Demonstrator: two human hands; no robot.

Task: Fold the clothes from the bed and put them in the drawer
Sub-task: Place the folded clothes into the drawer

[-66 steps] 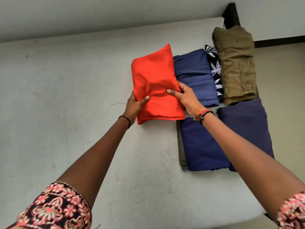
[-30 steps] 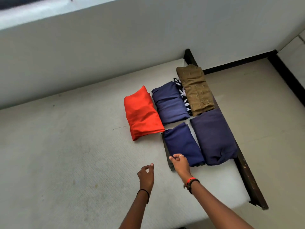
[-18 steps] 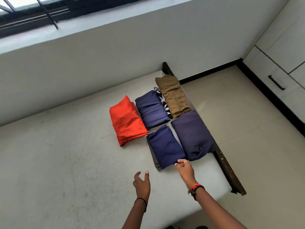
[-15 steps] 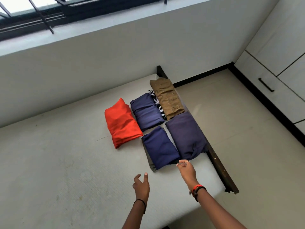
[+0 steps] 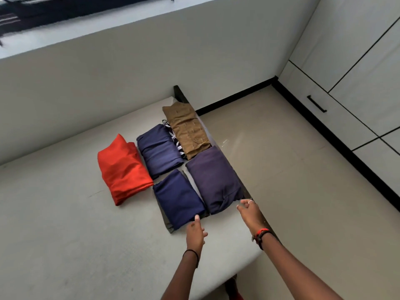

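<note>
Several folded clothes seen from the head camera, all lying on the bed [image 5: 65, 224] near its right edge. Far row, left to right: orange-red garment [image 5: 123, 169], blue garment [image 5: 159, 150] just beside it, then a black-and-white patterned piece [image 5: 175, 139] wedged against the olive-brown garment [image 5: 187, 131]. Near row: dark blue garment [image 5: 177, 198] resting on a grey-olive piece [image 5: 165, 221] peeking out along its left edge, and beside it the purple garment [image 5: 213, 178] at the mattress edge.

Left hand [image 5: 194, 233] spread, fingers fairly straight, one fingertip at the near edge of the dark blue garment. Right hand [image 5: 249, 213] loosely curled, gripping nothing, just beside the near corner of the purple garment; contact impossible to tell.

Off to the right, across the floor [image 5: 292, 169], a white cabinet [image 5: 357, 50] with a closed drawer [image 5: 333, 113] bearing a black handle [image 5: 317, 103].
</note>
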